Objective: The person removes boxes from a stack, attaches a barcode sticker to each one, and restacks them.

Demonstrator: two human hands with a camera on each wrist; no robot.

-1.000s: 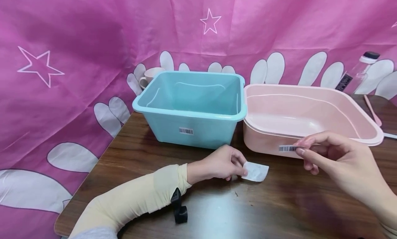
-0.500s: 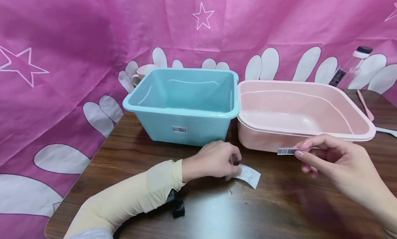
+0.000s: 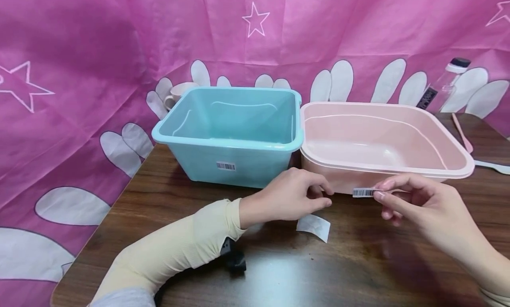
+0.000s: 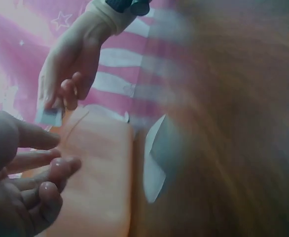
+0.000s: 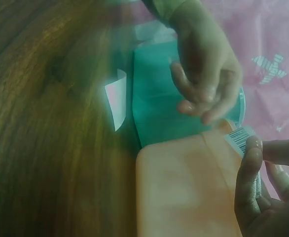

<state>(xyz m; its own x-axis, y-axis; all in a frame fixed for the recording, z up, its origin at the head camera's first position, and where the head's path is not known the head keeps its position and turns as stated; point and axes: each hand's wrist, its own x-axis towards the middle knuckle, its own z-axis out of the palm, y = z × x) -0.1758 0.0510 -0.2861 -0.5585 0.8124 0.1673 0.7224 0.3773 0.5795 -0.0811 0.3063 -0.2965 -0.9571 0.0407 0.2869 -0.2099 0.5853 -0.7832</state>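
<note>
My right hand (image 3: 422, 200) pinches one end of a small white barcode sticker (image 3: 361, 192) between thumb and forefinger, before the front wall of the pink basin (image 3: 382, 169). The printed bars also show in the right wrist view, where the sticker (image 5: 239, 139) juts from the fingertips. Left of it, my left hand (image 3: 292, 194) hovers with thumb and fingers apart and nothing between them. Just below that hand, a curled piece of white backing paper (image 3: 314, 227) lies on the table. A similar barcode label (image 3: 226, 166) is stuck on the front of the turquoise bin (image 3: 191, 161).
Behind the bin stands a light pink mug (image 3: 179, 91), partly hidden. A clear bottle (image 3: 448, 83) with a black cap is at the back right. A pink utensil (image 3: 462, 132) and a pale-handled one (image 3: 492, 166) lie right of the basin. The wooden table (image 3: 131, 209) ends at left.
My left hand has let go of the backing paper, which now lies on the table, and has moved right toward the sticker. The right hand keeps its pinch on the sticker.
</note>
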